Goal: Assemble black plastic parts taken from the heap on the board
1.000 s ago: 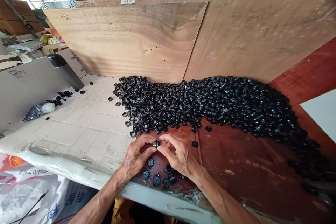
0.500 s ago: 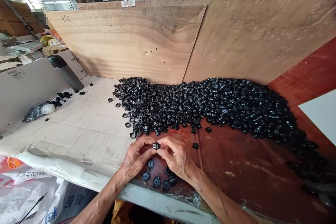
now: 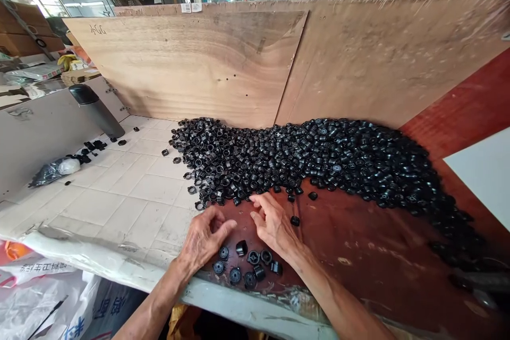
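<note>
The left hand (image 3: 205,239) and right hand (image 3: 274,223) lie on the desk (image 3: 358,255), each grip loose and empty. Small black caps (image 3: 247,265) sit between them, near the wrists.

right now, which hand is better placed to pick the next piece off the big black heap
Probably the right hand: its fingers stretch, empty, to the edge of the heap of small black plastic rings. The left hand sits curled further back, beside a few separate black plastic caps.

Parts pile (image 3: 319,162) behind hands (image 3: 239,231)
</note>
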A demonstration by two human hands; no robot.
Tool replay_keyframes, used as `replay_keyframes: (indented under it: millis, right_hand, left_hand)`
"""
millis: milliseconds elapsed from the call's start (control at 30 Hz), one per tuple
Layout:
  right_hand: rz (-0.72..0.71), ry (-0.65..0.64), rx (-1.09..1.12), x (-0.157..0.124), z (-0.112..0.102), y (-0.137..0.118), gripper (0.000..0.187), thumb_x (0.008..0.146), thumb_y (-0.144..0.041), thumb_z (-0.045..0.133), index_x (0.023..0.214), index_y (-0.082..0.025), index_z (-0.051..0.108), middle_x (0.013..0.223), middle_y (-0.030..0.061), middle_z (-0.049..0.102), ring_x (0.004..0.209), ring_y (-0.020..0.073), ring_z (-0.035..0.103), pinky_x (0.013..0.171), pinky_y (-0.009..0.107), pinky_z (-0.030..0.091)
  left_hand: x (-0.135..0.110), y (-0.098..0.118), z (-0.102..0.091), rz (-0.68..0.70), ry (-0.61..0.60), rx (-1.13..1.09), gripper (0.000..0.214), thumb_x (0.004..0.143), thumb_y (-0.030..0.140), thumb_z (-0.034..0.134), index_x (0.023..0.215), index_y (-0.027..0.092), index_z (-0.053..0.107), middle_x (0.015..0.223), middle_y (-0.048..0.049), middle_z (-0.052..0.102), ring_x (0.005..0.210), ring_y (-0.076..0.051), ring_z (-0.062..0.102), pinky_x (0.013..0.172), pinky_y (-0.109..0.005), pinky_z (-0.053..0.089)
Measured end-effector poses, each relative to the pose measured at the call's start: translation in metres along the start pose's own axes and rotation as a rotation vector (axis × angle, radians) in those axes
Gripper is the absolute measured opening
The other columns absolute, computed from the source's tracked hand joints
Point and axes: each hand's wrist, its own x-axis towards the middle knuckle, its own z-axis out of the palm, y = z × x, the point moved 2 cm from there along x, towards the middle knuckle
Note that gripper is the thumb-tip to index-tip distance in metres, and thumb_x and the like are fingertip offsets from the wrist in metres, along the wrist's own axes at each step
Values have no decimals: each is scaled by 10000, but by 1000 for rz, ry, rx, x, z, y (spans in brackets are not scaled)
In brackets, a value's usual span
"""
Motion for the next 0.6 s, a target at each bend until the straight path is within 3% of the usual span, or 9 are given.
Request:
replay_keyframes:
  millis: [67,167,267,433,500,600]
  right_hand:
    - [-54,-22,-76,3,3,8,482,836,-54,570,1297,-186,615,1119,112,617,865,222,657,749,347,573]
    - [-90,-54,-129,6,9,12,465,868,-70,603,1315,-196,604,1147,119,576,930,244,651,809,381,583]
    - [-77,-44,-134,6,11,11,301,890,-75,612,1161,-204,637,1104,95,570,896,232,639,804,372,571]
    - [-124,-83,-94,2,12,7,214,874,-30,620,996,-205,601,1008,60,621,861,217,643,786,339,540]
    - [-146,-130,-74,1,13,5,238,880,-27,623,1042,-202,615,1007,64,647,906,230,662,819,347,546]
    - [-144,-160,-64,2,13,3,417,886,-25,619,1265,-201,606,1116,94,660,984,242,675,888,372,563]
  left_hand:
    - [4,-7,2,-19,172,56,204,912,404,700,991,215,707,650,47,606,582,-150,594,572,-266,487]
    - [10,-17,6,33,244,120,352,910,348,682,1243,236,692,729,34,641,624,-159,624,648,-298,539]
    - [12,-23,7,26,239,141,368,922,324,659,1280,239,673,737,33,627,636,-166,629,672,-312,551]
    - [10,-22,5,0,285,165,161,911,337,683,1013,215,705,833,4,621,608,-151,596,643,-311,541]
    - [9,-19,6,43,248,162,147,931,332,667,1020,221,705,825,6,627,614,-152,606,647,-307,537]
    - [8,-18,12,94,114,192,260,951,315,651,1199,244,681,732,33,628,645,-174,644,657,-305,538]
